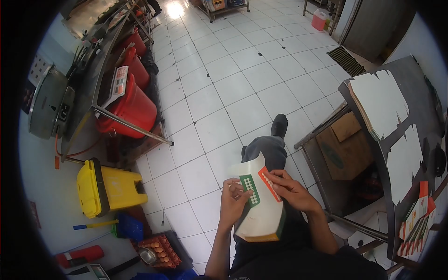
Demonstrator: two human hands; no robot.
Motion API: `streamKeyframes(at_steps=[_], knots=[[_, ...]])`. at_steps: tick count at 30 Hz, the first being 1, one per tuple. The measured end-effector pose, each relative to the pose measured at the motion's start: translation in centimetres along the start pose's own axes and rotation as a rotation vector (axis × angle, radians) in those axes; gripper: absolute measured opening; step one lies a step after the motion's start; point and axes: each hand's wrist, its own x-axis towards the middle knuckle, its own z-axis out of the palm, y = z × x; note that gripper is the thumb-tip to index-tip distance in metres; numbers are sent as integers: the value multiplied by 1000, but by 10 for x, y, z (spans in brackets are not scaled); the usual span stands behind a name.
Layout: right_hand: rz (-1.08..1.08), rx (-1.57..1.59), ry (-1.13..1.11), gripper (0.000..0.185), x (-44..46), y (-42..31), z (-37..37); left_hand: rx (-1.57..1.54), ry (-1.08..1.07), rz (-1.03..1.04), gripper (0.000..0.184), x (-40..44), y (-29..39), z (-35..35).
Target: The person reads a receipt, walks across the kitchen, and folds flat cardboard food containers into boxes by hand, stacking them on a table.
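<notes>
A paper carton, cream-coloured inside, lies over my lap, partly folded. It has a green flap and a red-orange flap, both with rows of white patterning. My left hand is closed around the left side, thumb pressed on the green flap. On the other side, my right hand pinches the red-orange flap between thumb and fingers. The carton's lower end shows a yellow-orange edge near my body.
Flat white carton sheets and several folded cartons lie on the dark table at right. At left stand a yellow pedal bin, red tubs under a metal counter, and a tray of eggs. White floor tiles stretch ahead.
</notes>
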Motion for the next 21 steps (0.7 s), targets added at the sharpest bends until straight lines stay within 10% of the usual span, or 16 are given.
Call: streamKeyframes(at_steps=[9, 12, 15, 21], knots=[[186, -127, 260, 24, 7, 25, 0, 70, -197, 18, 47, -3, -12, 1], [216, -53, 321, 27, 9, 15, 7, 229, 185, 98, 66, -6, 19, 30], [48, -381, 483, 51, 9, -3, 28, 596, 110, 250, 82, 1, 7, 31], [-305, -877, 470, 86, 13, 19, 13, 364, 238, 229, 75, 0, 21, 46]])
